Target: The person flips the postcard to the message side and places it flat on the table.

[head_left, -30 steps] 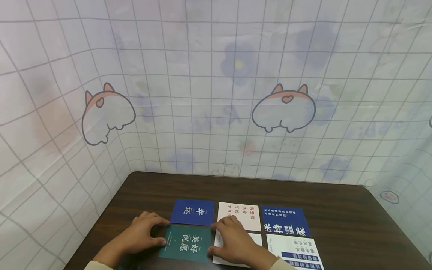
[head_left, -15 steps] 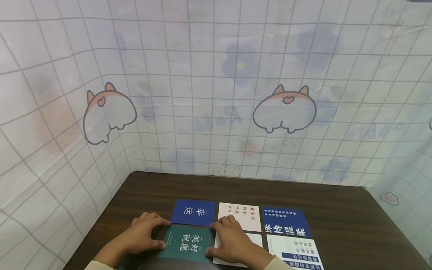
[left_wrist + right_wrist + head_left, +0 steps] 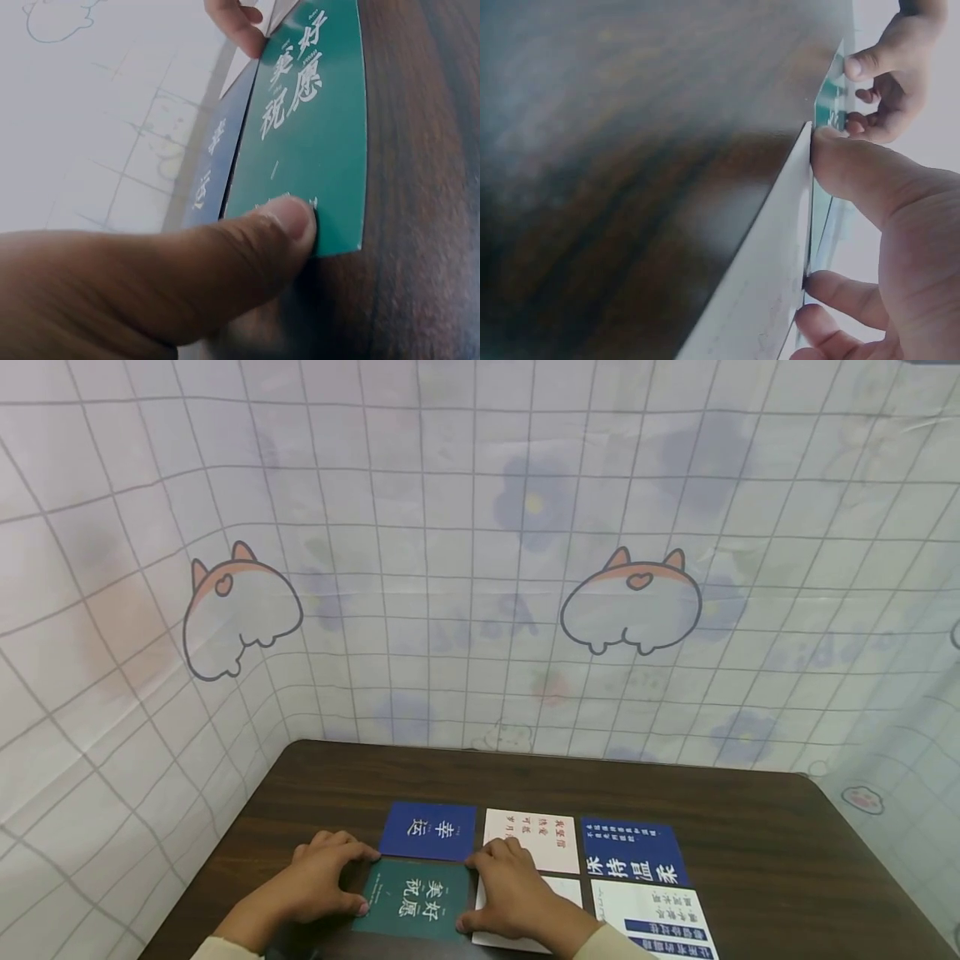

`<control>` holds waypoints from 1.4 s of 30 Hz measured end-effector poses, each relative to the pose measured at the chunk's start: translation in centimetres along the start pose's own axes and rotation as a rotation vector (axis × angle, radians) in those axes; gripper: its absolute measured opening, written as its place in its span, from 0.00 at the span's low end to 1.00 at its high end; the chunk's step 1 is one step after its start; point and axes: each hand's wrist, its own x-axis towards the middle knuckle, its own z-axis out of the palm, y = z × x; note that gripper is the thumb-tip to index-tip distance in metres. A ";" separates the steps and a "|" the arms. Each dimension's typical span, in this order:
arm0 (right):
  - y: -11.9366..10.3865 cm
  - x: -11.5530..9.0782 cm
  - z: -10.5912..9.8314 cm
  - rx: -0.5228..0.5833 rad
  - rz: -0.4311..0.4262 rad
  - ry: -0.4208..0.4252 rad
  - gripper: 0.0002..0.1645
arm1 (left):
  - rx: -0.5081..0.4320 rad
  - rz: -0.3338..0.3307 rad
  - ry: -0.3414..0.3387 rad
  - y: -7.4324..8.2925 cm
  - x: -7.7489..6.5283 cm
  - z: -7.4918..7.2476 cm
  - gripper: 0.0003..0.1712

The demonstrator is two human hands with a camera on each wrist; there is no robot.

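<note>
A green card [image 3: 415,900] with white Chinese characters lies flat on the dark table. At its left edge, my left hand [image 3: 318,881] rests with the thumb on the card and a forefinger at the upper left corner. In the left wrist view, the thumb [image 3: 289,221] presses on the card's near end. My right hand [image 3: 517,897] touches the card's right side with thumb and forefinger spread apart, and covers part of a white card [image 3: 566,891] beneath it. The right wrist view shows that hand's thumb [image 3: 840,161] where the white and green cards meet.
Behind the green card lies a blue card [image 3: 429,831], then a white card with red writing [image 3: 551,839] and another blue card [image 3: 633,852] to the right. A white card with blue bands [image 3: 652,918] sits at front right. A patterned curtain [image 3: 480,568] surrounds the table [image 3: 772,843].
The right hand has shifted slightly left, its thumb now a little over the green card's right edge. The left hand and the cards look almost unmoved.
</note>
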 end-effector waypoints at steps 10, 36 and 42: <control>-0.2 0.4 -0.2 -0.015 0.019 -0.025 0.45 | 0.032 -0.086 0.002 0.9 0.6 -0.1 0.34; -0.9 0.0 0.2 0.049 -0.026 0.101 0.44 | -0.088 0.018 0.026 0.7 0.2 0.1 0.38; -1.1 -0.2 0.4 0.106 -0.062 0.155 0.40 | -0.179 0.036 0.023 0.4 -0.1 0.0 0.31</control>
